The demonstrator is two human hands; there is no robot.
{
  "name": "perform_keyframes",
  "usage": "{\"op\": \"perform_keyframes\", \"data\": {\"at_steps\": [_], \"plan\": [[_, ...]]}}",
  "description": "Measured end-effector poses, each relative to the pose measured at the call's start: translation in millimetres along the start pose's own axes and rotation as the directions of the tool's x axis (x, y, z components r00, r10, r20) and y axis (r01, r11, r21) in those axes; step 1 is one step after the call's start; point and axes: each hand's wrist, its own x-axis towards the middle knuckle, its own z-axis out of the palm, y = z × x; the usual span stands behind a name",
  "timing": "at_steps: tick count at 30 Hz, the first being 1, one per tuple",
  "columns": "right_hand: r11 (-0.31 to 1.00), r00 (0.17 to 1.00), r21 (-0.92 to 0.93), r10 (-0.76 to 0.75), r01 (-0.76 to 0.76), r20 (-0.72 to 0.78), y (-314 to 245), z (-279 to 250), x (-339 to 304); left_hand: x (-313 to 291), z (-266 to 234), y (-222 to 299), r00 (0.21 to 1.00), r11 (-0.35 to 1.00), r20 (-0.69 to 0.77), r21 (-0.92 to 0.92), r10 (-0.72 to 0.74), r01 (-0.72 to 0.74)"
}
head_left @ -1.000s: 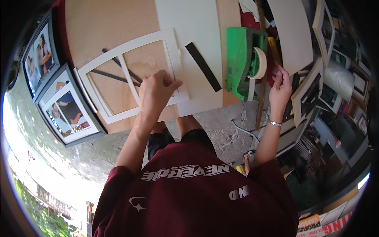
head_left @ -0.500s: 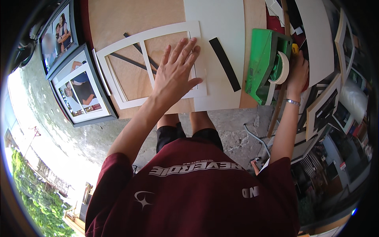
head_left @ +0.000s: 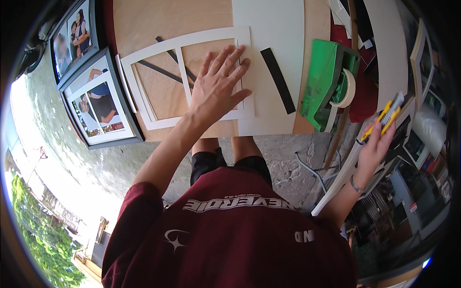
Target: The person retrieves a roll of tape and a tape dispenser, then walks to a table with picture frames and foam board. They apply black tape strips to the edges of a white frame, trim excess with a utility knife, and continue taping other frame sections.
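My left hand (head_left: 217,89) lies flat with spread fingers on a white mat board (head_left: 180,69) that has two cut-out windows. The fingertips reach over the bar and slit at its right side. Under the mat, dark strips (head_left: 161,71) show through the windows on the brown board. Out to the right, off the table, my right hand (head_left: 376,144) grips a yellow utility knife (head_left: 382,120), its tip pointing up and away from me. To the right of the mat a loose black strip (head_left: 278,80) rests on a white sheet (head_left: 269,29).
A green tape dispenser (head_left: 319,81) with a roll of cream tape (head_left: 345,89) stands at the table's right side. Two dark-framed photos (head_left: 137,129) lean along the left edge. Frames and boards (head_left: 418,57) crowd the right, beside a wooden strip (head_left: 354,24).
My right hand has come off the table's right side, toward me and outward, lifting the yellow utility knife into sight. My left hand stays on the mat board.
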Motion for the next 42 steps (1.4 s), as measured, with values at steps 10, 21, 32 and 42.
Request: {"op": "perform_keyframes", "data": {"at_steps": [10,21,32,42], "plan": [[0.982,0.919,0.136,0.069,-0.131,0.389,-57.3,155.6,-84.9,-0.6,5.0,-6.6,0.998,0.999,-0.041,0.008,0.043,-0.043],[0.940,0.935,-0.202,-0.214,0.276,0.283,-44.2,231.4,-75.0,-1.1,10.5,-12.1,0.996,0.997,-0.080,-0.067,0.043,-0.048],[0.918,0.920,-0.244,-0.230,0.313,0.317,-47.7,230.6,-74.9,-1.1,8.4,-12.0,0.996,0.993,-0.078,-0.108,0.034,-0.042],[0.915,0.927,-0.289,-0.184,0.283,0.326,-49.6,229.1,-83.6,-1.1,8.9,-13.6,0.997,0.993,-0.065,-0.103,0.045,-0.052]]}}
